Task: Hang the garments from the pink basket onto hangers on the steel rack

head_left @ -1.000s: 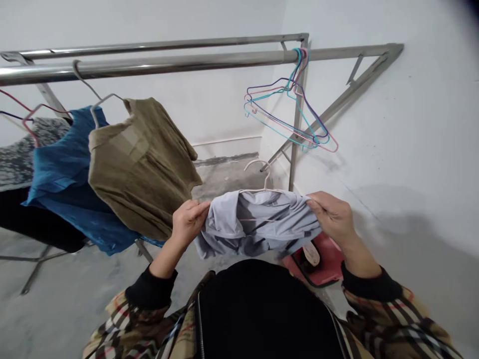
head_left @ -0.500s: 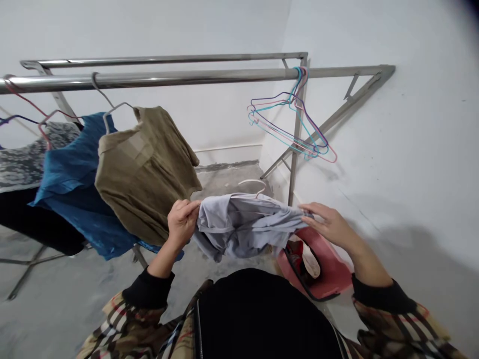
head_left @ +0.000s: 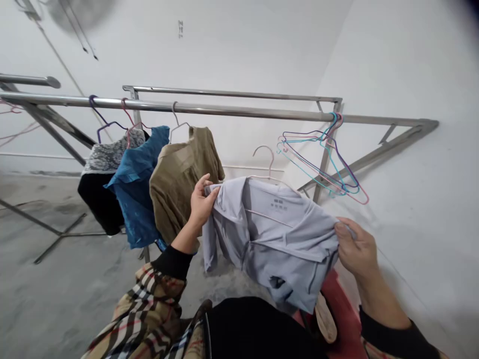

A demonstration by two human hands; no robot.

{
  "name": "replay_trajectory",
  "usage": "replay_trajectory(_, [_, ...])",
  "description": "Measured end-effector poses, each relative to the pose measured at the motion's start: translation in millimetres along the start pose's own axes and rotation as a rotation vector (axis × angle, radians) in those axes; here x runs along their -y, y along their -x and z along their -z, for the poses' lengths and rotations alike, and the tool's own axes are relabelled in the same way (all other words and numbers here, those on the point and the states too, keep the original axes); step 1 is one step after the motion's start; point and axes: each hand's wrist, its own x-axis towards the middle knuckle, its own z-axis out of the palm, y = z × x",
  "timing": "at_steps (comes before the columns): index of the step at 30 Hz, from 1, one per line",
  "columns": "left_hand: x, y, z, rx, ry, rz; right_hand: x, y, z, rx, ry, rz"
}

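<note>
Fingers (head_left: 209, 192) of the left hand (head_left: 201, 204) closed in a firm pinch on the upper edge of a pale grey shirt (head_left: 277, 239); fingers (head_left: 342, 230) of the right hand (head_left: 357, 249) curled shut on the far side of the same cloth. The shirt held up between both hands, spread in mid-air in front of a stainless steel rail (head_left: 224, 110), with a pale pink hanger (head_left: 270, 162) inside it, hook rising from the neck below the rail. The main risk: uneven tension across the hands, enough to slide the hanger out of the neck or pull the cloth from a pinch, with a drop toward a red basin (head_left: 346, 319) under the right forearm. A second risk: the hook catching on the cloth or missing the rail if raised at a bad angle. Just beside the left hand, an olive shirt (head_left: 183, 184), close enough to snag, then a blue shirt (head_left: 136, 187) and a black garment with a lace top (head_left: 105, 184), all hanging from the rail. To the right, a bunch of coloured wire hangers (head_left: 322, 159) on the same rail, near the white wall (head_left: 411, 99). Below, a bare concrete floor (head_left: 75, 259).
</note>
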Motion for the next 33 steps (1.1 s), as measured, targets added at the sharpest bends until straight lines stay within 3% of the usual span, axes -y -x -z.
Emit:
replay_trajectory(5, [38,9,9.4,0.118,0.220,0.260,20,-34,-14,-0.164,0.145,0.228])
replay_trajectory(10, [78,47,38.9,0.075,0.005,0.476,44,-65,-40,-0.268,0.159,0.343])
replay_trajectory(15, [99,91,50.3,0.077,-0.022,0.550,68,-102,-82,-0.260,0.117,0.434])
replay_trajectory(20, [104,126,49.6,0.059,0.013,0.702,92,-122,-140,-0.140,0.202,0.368])
replay_trajectory(24, [101,145,47.9,0.133,0.010,0.812,111,-105,-177,0.037,0.315,0.263])
replay_trajectory(29, [88,151,43.2,0.242,0.019,0.868,114,-73,-209,0.246,0.312,0.223])
replay_trajectory(33, [78,146,36.9,0.308,0.009,0.852,101,-64,-223,0.284,0.192,0.244])
